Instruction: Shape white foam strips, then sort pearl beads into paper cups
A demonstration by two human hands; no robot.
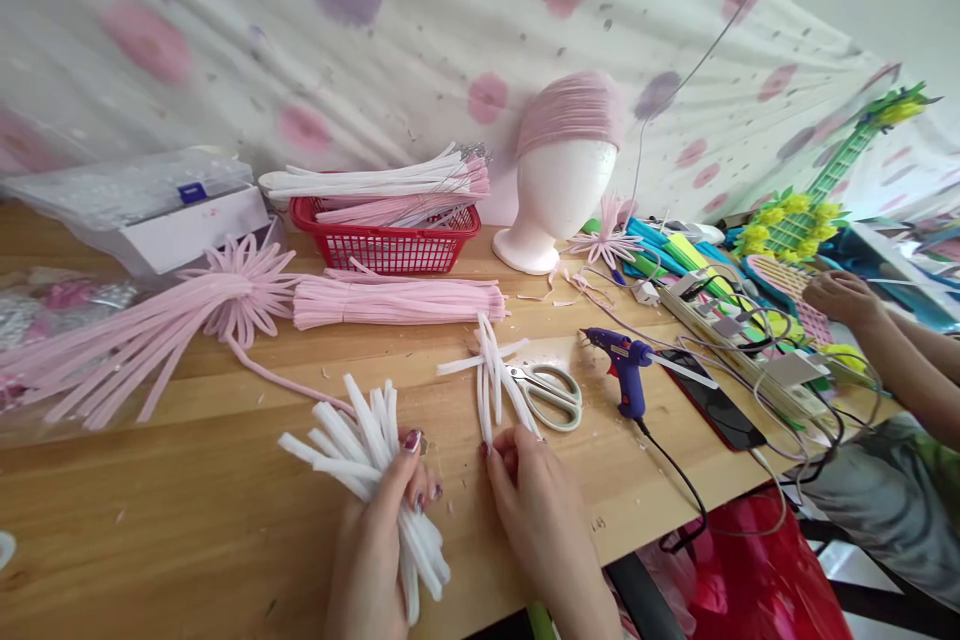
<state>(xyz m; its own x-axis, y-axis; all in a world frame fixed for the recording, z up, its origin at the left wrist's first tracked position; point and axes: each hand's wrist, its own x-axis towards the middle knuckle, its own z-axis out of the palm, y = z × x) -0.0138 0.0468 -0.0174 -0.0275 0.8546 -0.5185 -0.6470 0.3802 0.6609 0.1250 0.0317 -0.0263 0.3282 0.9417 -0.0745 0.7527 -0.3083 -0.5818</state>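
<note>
My left hand (381, 545) is closed around a bundle of short white pipe cleaners (364, 435), their ends sticking out above and below the fist. To its right, my right hand (536, 510) pinches the near end of a white pipe cleaner at a small loose pile of white pipe cleaners (491, 380) on the table. Scissors with pale handles (556, 398) lie beside that pile, their blades partly under it. A purple hot glue gun (622, 365) rests farther right, with a white glue stick in its back.
Behind are a bundle of pink pipe cleaners (397, 302), a red basket (386, 245) of pipe cleaners and a white foam head (559, 185). A pink looped pipe-cleaner piece (240, 290) lies left. Rightward are a phone (712, 400), a power strip (765, 360), cables and another person's hand (844, 300).
</note>
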